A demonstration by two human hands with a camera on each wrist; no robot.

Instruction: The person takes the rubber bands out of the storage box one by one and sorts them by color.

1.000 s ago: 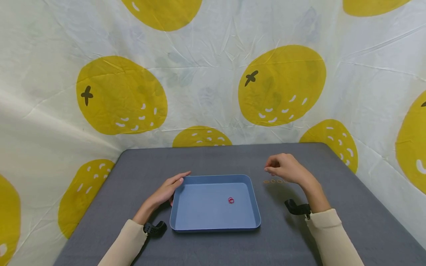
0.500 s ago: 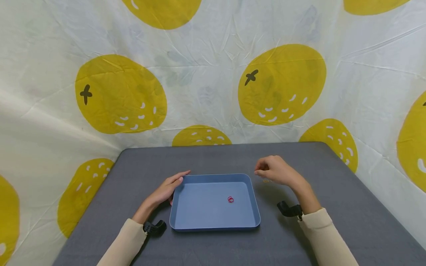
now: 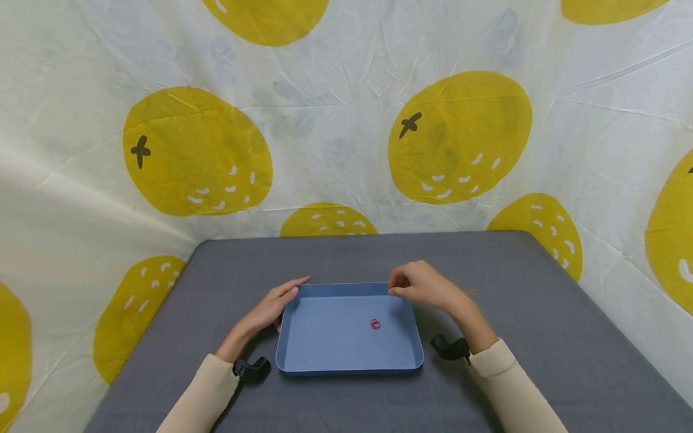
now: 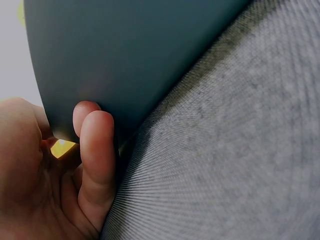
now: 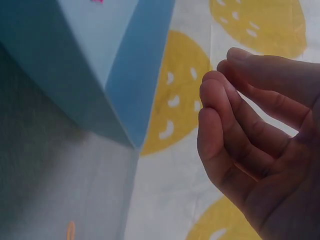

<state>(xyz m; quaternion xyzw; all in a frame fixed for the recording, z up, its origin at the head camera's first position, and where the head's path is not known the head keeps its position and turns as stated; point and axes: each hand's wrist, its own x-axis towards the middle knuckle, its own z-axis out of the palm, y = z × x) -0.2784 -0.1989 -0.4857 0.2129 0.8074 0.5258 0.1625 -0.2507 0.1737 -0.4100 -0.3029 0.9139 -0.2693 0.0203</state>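
Note:
A shallow blue tray lies on the grey table, with small red rubber bands overlapping inside it. My left hand holds the tray's far left corner, thumb over the rim; in the left wrist view its curled fingers press the outer wall. Above the far right corner is my right hand, thumb and index fingertips drawn together. I cannot tell whether something small is between them. In the right wrist view the other fingers are bent, and the tray wall stands apart from them.
Thin orange rubber bands lie on the table right of the tray, partly hidden behind the right wrist. One orange band shows in the right wrist view. A white cloth with yellow fruit prints hangs behind the table.
My right hand has moved left and slightly nearer, from above the orange bands to over the tray's far right corner, fingertips still together. Left hand, tray and red bands have stayed put.

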